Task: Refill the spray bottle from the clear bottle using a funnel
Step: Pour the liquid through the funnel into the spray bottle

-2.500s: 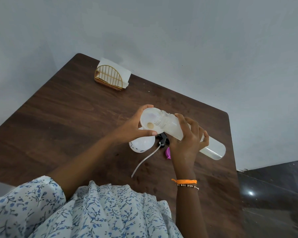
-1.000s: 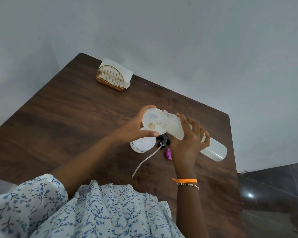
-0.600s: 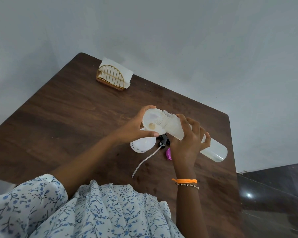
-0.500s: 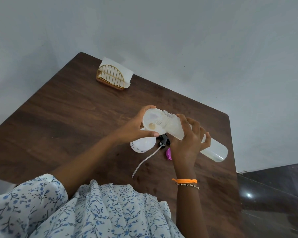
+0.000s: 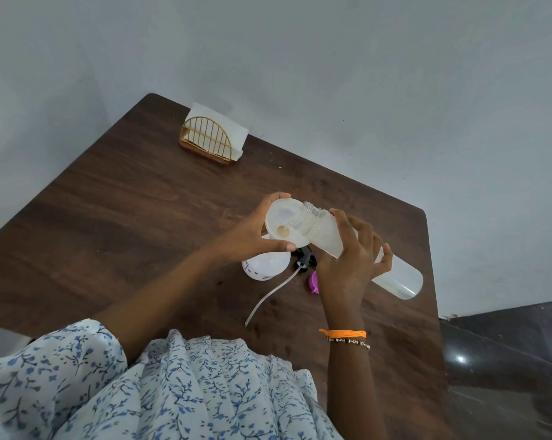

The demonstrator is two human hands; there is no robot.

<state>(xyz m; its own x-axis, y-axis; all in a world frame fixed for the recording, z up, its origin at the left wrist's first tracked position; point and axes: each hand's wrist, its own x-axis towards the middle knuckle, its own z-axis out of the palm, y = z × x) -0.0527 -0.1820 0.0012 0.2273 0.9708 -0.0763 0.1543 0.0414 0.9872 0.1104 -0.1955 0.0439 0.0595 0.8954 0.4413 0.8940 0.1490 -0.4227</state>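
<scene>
While the right hand (image 5: 347, 265) curls its fingers round the tilted clear bottle (image 5: 363, 258), the purple cap (image 5: 313, 282) and the black spray head (image 5: 306, 260) with its tube lie just before the spray bottle (image 5: 265, 265). Above that spray bottle the left hand (image 5: 249, 236) pinches the funnel (image 5: 284, 225) rim, the clear bottle's mouth inside it. Far beyond stands a napkin holder (image 5: 208, 142).

Left hand (image 5: 252, 235) curled in a pinch, thumb under — right hand (image 5: 352, 258) wrapped, fingers curled over, wrist raised.
</scene>
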